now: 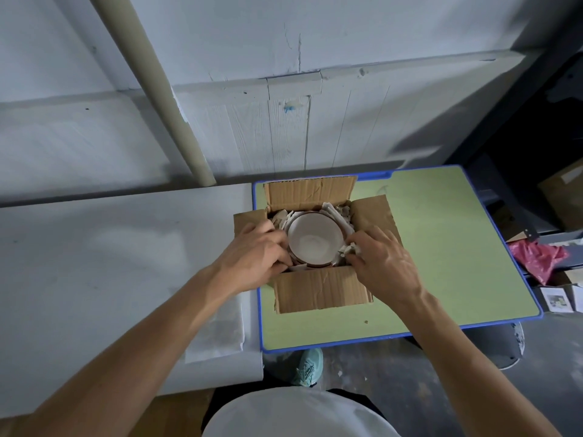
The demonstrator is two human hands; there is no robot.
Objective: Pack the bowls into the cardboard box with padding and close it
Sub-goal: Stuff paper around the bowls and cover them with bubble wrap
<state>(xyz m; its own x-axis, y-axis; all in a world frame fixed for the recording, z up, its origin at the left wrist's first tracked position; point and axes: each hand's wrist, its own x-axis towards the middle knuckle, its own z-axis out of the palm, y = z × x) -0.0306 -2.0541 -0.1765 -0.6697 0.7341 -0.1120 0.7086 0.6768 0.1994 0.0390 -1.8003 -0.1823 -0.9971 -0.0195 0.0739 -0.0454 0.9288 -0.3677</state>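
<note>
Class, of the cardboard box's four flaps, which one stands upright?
The far flap is the only one standing upright. The left flap, right flap and near flap are all folded outward.

Green counter [441, 247]: pale green top with a blue rim, right of centre, its far edge just beside the wall.
White counter [94, 247]: left, touching the green one's left rim.
Paper sheets [217, 329]: thin white stack on the white counter's near right part.
Pipe [157, 89]: beige, slanting down the wall to the white counter's far edge.
Wall [347, 42]: white, cracked, far side.
Pink bag [536, 257]: crumpled plastic, right of the green counter.
Brown carton [564, 197]: far right, partly cut off.
Shoe [307, 367]: teal, on the grey floor [394, 373], near.
</note>
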